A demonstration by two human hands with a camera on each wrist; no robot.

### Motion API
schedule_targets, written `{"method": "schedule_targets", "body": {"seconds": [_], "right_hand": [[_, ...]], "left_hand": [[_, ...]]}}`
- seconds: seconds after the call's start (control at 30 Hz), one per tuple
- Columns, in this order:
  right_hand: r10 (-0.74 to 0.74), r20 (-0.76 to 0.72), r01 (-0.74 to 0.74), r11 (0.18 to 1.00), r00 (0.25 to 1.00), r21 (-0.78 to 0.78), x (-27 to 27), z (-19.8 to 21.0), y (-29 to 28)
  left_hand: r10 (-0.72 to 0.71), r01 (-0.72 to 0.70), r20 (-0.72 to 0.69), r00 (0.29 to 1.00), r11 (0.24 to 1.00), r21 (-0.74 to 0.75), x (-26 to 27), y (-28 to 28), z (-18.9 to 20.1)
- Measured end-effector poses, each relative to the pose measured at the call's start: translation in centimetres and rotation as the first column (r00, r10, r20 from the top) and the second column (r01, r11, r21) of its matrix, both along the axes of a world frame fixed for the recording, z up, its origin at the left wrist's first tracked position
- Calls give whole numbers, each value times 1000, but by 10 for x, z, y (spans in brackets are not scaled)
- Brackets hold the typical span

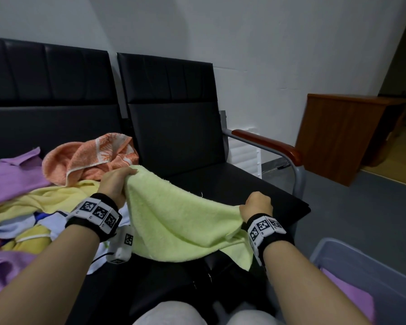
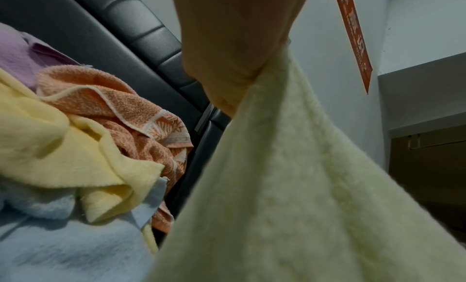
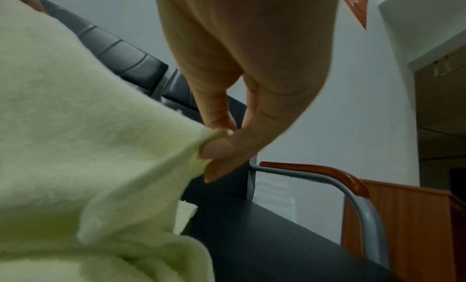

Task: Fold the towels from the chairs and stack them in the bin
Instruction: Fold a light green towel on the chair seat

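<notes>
Over the black chair seat [image 1: 232, 184], a pale green towel [image 1: 174, 221] hangs stretched between two hands: the left hand [image 1: 114, 184] grips one corner in curled fingers, the right hand [image 1: 257, 206] pinches another between thumb and fingers [image 3: 214, 115]. Beside it lies a pile of towels [image 1: 56, 179]; the bin [image 1: 366, 273] sits lower right.

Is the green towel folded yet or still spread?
Spread, not folded: the green towel hangs between the left hand and right hand, each pinching an edge.

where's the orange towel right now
In the head view, the orange towel lies crumpled on the left chair seat, behind the left hand, beside the purple towel.
</notes>
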State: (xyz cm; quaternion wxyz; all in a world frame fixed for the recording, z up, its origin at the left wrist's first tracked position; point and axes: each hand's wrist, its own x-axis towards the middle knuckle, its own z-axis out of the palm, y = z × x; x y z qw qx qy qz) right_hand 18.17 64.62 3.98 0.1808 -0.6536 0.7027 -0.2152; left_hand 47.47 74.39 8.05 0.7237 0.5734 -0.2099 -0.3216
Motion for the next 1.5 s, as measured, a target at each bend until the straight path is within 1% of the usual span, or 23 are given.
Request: {"method": "schedule_targets", "body": {"seconds": [0.07,0.1,0.17,0.23,0.27,0.33,0.37,0.4,0.47,0.6,0.7,0.77,0.8,0.87,0.93,0.97,1.0,1.07,1.1,1.17,1.23,1.4,1.5], "right_hand": [[-32,1,32,999,999,21,-4,-1,-1],[-50,34,49,998,998,39,-6,0,-2],[-88,155,73,993,984,98,-9,2,-6],[-102,327,61,989,940,132,-8,3,-8],[-108,433,54,989,895,135,-7,3,-10],[-109,639,43,992,762,118,-6,4,-11],[-112,713,44,993,692,114,-6,6,-10],[-113,759,44,993,641,110,-6,10,-7],[-100,788,50,995,607,88,-7,18,-3],[-94,782,115,993,616,28,-9,32,0],[-84,797,157,988,598,-14,-12,45,7],[-58,822,139,990,566,-26,-13,57,13],[-40,842,123,992,538,-32,-15,65,15],[-15,892,94,995,452,-31,-19,81,20],[16,914,50,998,406,-40,-23,94,27],[53,900,30,997,434,-73,-25,98,28],[95,865,11,993,492,-116,-27,102,30],[149,744,0,981,651,-196,-30,111,37],[154,687,13,973,710,-231,-33,116,40],[138,609,68,951,781,-303,-38,128,48],[124,611,120,932,782,-342,-42,140,53],[147,687,173,911,712,-374,-48,157,61],[146,709,195,905,690,-377,-50,165,62]], "left_hand": [[15,-15,16,1000,1000,17,1,1,0],[10,-11,16,1000,1000,30,3,1,0],[-8,7,27,1000,999,52,6,2,-2],[-30,28,33,999,997,70,10,4,-4],[-46,43,31,998,996,81,12,5,-6],[-80,75,43,996,993,92,14,9,-6],[-83,78,53,995,993,89,16,11,-6],[-86,81,55,995,993,80,18,12,-6],[-85,82,66,994,995,54,21,17,-4],[-73,76,136,988,997,-16,21,28,8],[-35,49,167,985,996,-80,19,36,23],[-10,33,190,982,993,-117,15,39,35],[3,24,189,982,990,-139,14,39,41],[28,6,173,985,982,-189,10,42,55],[45,-6,184,982,977,-211,5,47,68],[54,-11,192,980,975,-221,4,49,73],[62,-15,199,978,973,-230,2,50,80],[93,-38,215,972,968,-249,3,54,91],[108,-48,233,966,967,-252,3,56,96],[126,-57,269,955,966,-252,5,60,106],[142,-64,289,947,963,-263,3,64,115],[220,-96,340,914,934,-344,-14,73,137],[252,-114,366,896,926,-359,-18,79,146]]}}
